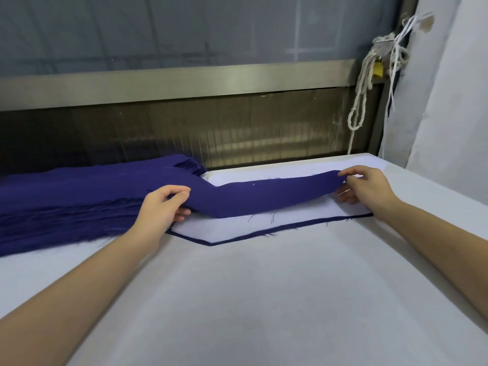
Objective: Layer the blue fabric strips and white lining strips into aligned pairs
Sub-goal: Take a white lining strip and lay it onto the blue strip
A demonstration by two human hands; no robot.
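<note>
A single blue fabric strip (264,196) hangs slightly above the table, stretched between both hands. My left hand (161,207) pinches its left end, thumb on top and fingers underneath. Its right end is pinched by my right hand (367,187). Under the strip lies a white lining strip (237,225) on top of another blue strip, whose dark edge (277,229) shows along the lining's near side. A thick stack of blue strips (66,202) lies to the left, along the table's far edge.
The white table (264,299) fills the near view. Behind its far edge runs a metal window frame (184,80). A knotted white cord (364,83) hangs at the back right beside a pale curtain (454,88).
</note>
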